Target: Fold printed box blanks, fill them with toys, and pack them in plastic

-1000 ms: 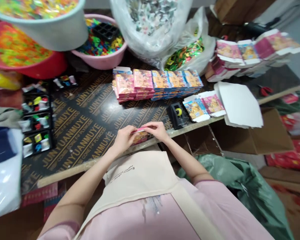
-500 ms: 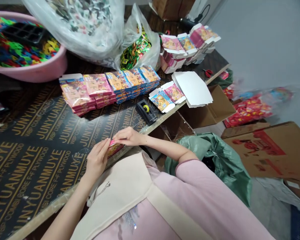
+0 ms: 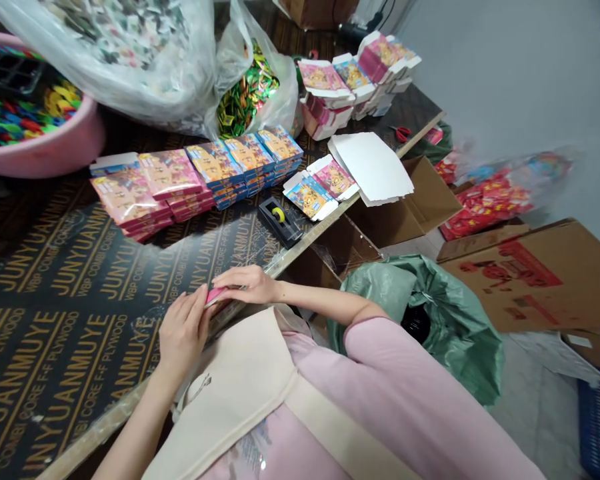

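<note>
At the table's near edge a small pink box (image 3: 214, 295) lies between my two hands, mostly covered by the fingers. My left hand (image 3: 183, 328) is closed on its left side. My right hand (image 3: 249, 283) grips it from the right, fingers bent over the top. Beyond the hands stand neat stacks of pink boxes (image 3: 173, 175) and blue boxes (image 3: 250, 157). A black tape dispenser (image 3: 280, 223) with a yellow roll sits to the right, beside a flat blue printed carton (image 3: 307, 195) and a pink one.
A pink tub (image 3: 75, 143) of coloured plastic pieces and clear bags (image 3: 180, 93) stand at the back. White sheets (image 3: 373, 167) overhang the table edge, with red scissors (image 3: 403, 133) behind. A green sack (image 3: 380, 287) and cardboard boxes (image 3: 535, 273) are at the right.
The pink box has turned, showing more of its pink side and less of its printed face. Both hands stay on it. The whole view has shifted slightly.
</note>
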Demonstrator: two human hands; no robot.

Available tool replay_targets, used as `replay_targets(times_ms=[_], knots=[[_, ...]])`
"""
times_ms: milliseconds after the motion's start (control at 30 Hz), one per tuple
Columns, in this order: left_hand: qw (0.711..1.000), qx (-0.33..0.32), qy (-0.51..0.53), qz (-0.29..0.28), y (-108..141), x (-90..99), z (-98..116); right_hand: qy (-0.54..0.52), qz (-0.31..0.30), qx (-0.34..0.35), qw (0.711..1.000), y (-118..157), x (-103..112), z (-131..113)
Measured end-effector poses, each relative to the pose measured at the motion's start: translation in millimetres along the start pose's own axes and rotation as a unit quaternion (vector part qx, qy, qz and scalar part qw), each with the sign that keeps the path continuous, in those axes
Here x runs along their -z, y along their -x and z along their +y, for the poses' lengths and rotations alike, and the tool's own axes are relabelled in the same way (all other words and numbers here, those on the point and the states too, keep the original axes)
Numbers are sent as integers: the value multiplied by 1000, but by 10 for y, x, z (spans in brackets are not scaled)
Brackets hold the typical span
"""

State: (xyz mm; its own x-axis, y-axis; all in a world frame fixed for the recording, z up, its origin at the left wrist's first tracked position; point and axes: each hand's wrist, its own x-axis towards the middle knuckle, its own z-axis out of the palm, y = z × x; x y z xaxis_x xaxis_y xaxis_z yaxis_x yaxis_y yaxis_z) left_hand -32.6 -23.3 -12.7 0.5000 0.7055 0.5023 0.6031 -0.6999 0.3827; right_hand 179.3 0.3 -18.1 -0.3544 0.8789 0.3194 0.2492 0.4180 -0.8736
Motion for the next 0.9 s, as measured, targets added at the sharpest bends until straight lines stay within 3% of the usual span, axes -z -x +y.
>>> replay_targets(times_ms=[133, 233, 400, 633, 733, 900], knots=[[998, 52, -9, 23, -30, -60, -16, 0, 110, -113, 987, -50, -5, -113], [996, 93, 2, 14, -65, -77, 64, -76, 105, -168, 977, -76, 46, -198], [988, 145, 39, -29, -94, -73, 128, -151, 74, -196, 966, -111, 114, -223], [981, 157, 105, -46, -49, -83, 97, -118, 63, -133, 982, -50, 140, -208], [982, 145, 115, -31, -41, -107, 87, -41, 55, -68, 995, -8, 140, -142], [992, 106, 65, -29, -20, -84, 75, 126, -28, 46, 991, 76, 179, -49]])
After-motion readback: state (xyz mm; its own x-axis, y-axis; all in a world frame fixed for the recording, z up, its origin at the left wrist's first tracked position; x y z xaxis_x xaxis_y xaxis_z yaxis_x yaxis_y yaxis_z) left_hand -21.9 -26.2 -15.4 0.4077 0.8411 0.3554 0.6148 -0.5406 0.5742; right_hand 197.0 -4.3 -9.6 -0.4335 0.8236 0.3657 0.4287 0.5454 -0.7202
